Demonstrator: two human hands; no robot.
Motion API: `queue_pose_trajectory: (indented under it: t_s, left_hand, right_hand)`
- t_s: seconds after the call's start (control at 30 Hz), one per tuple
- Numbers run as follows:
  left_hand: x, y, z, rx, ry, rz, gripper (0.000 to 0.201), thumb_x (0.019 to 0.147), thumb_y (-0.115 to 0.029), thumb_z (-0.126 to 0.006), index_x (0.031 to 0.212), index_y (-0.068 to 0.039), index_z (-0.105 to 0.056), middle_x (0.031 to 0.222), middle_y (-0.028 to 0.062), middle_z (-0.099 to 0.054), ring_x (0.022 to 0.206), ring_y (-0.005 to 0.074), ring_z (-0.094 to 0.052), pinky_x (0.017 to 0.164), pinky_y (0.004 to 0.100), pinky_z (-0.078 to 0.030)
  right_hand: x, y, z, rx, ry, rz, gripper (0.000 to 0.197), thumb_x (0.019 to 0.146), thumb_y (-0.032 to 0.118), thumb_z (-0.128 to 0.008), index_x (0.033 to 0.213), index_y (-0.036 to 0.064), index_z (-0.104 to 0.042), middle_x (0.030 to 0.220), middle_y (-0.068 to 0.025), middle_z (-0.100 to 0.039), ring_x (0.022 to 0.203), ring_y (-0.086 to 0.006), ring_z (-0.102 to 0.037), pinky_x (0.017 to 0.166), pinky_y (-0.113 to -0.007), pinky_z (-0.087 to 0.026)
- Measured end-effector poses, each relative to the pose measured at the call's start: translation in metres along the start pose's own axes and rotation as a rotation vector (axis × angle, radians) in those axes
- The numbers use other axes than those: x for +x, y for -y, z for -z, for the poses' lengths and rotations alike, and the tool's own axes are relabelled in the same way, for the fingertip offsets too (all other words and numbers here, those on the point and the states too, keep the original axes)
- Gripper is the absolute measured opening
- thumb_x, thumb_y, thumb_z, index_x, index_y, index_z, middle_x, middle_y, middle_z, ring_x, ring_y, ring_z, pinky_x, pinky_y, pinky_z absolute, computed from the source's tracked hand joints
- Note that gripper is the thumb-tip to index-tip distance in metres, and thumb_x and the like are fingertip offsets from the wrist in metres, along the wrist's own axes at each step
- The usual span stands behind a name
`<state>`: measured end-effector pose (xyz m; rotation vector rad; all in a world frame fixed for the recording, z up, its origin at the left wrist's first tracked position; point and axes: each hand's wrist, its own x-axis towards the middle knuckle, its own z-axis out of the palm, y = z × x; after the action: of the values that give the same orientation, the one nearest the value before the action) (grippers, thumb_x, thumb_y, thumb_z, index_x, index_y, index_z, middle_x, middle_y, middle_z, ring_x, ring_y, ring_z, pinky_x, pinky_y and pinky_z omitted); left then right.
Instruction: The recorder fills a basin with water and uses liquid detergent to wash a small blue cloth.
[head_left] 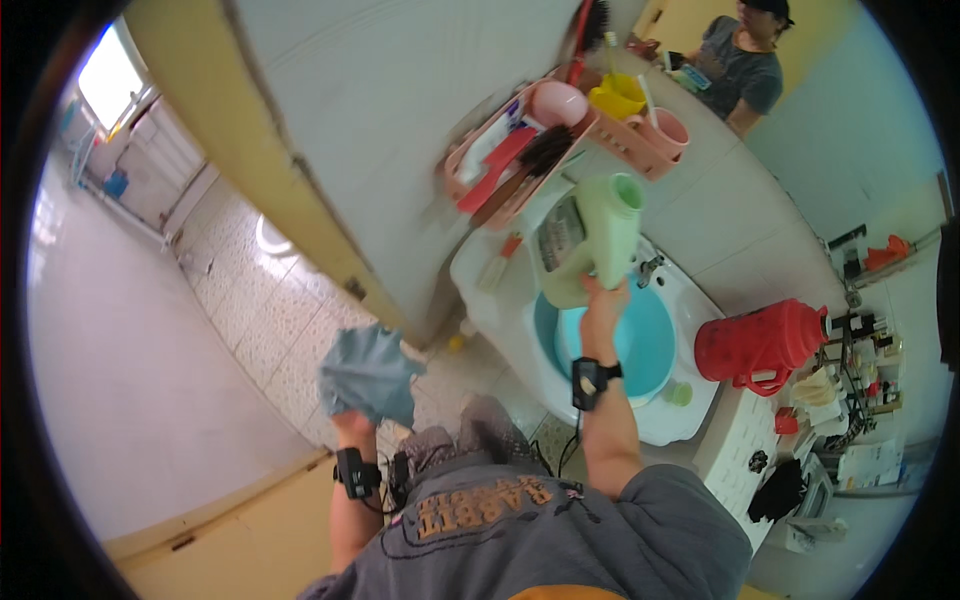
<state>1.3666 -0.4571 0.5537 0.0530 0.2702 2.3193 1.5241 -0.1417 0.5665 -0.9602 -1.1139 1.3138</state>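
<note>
Near the centre of the frame, the right hand grips a pale green jug, its fingers closed around the lower part. The jug is tilted over the turquoise basin, its uncapped mouth toward the upper right; what it contains cannot be told. The basin sits inside the white sink, and the jug and hand hide part of its interior, so I cannot tell whether it holds water. At lower left, a grey-blue cloth lies over the left hand and covers its fingers; whether they are closed on it cannot be told.

At upper centre, a pink rack carries, in its left section, a pink cup, a red brush and a dark-bristled brush. Its right section holds a yellow cup and a pink mug, each with a slim stick-like thing standing in it. A red thermos lies at an angle in the picture, right of the sink; its inside is hidden.

The jug's side bears a dark grey label with print too small to read. Orange lettering spreads across the grey shirt at the bottom.
</note>
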Motion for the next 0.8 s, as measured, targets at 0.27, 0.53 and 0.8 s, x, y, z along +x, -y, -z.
queue_pose_trajectory:
  t_s: [0.27,0.53,0.8]
  left_hand:
    - [0.011,-0.018,0.020,-0.192,0.010,0.152,0.049,0.088,-0.035,-0.040,0.127,-0.006,-0.034,0.129,0.0141,-0.037,0.117,0.0310,-0.037,0.099,0.0477,-0.030]
    - [-0.011,-0.027,0.065,-0.200,0.079,0.243,0.055,0.086,-0.037,-0.042,0.129,-0.004,-0.031,0.131,0.0157,-0.035,0.120,0.0310,-0.035,0.100,0.0466,-0.029]
    - [-0.039,-0.053,0.079,-0.314,0.043,0.252,0.062,0.084,-0.042,-0.041,0.131,-0.003,-0.028,0.133,0.0161,-0.033,0.121,0.0322,-0.034,0.101,0.0465,-0.026]
  right_hand:
    - [-0.088,0.125,0.071,-0.440,0.190,0.101,0.028,0.063,0.000,-0.068,0.089,-0.0001,-0.059,0.082,-0.0025,-0.059,0.072,-0.0106,-0.053,0.067,-0.025,-0.043]
    - [-0.193,0.138,0.043,-0.908,0.616,-0.002,0.030,0.058,0.007,-0.073,0.083,-0.0008,-0.059,0.073,-0.0042,-0.061,0.068,-0.0104,-0.054,0.063,-0.026,-0.044]
    - [-0.253,0.135,-0.011,-1.251,0.808,0.136,0.031,0.060,0.017,-0.075,0.074,-0.0002,-0.054,0.068,-0.0126,-0.057,0.061,-0.0196,-0.055,0.058,-0.028,-0.043]
